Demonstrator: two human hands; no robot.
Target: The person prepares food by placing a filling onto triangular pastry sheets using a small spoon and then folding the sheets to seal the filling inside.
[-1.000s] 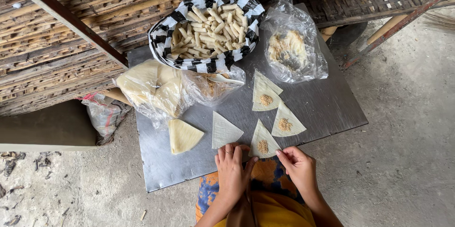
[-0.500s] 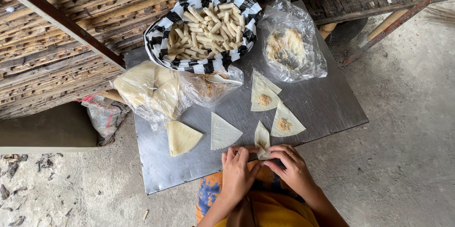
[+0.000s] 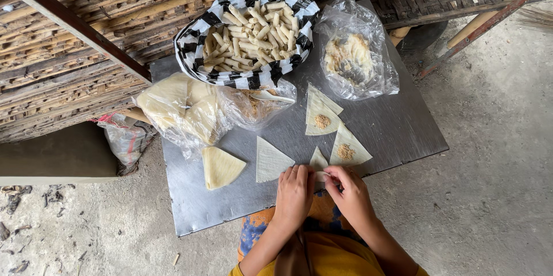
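At the near edge of a grey metal table (image 3: 403, 132), seen from the head camera looking straight down, both hands meet over a small triangular wrapper (image 3: 318, 161) that is partly rolled up. The left hand (image 3: 294, 192) lies palm down with its fingers pressed on the lower left part of the wrapper, and the right hand (image 3: 348, 189) pinches the rolled lower end between thumb and fingertips, so both hands are closed on that one piece; only its pale upper tip shows above the fingers. Just to the right lies a flat triangle with a spot of crumbly filling (image 3: 348, 148), and above it a second filled triangle (image 3: 320, 116). To the left of the hands sits a plain white triangle (image 3: 269, 161), and further left a yellowish wedge-shaped stack of wrappers (image 3: 220, 166). Behind these a clear plastic bag of wrappers (image 3: 175, 109) rests beside a smaller bag of brown filling (image 3: 256, 103) with a pale spoon (image 3: 271, 97) lying in it. At the far side stands a bowl lined with black and white checked cloth (image 3: 199, 31), piled with finished rolled sticks (image 3: 253, 34). Right of it is another clear bag holding crumbly yellowish food (image 3: 348, 57). A woven bamboo wall (image 3: 69, 86) runs along the far left, and bare concrete floor (image 3: 495, 184) lies to the right.
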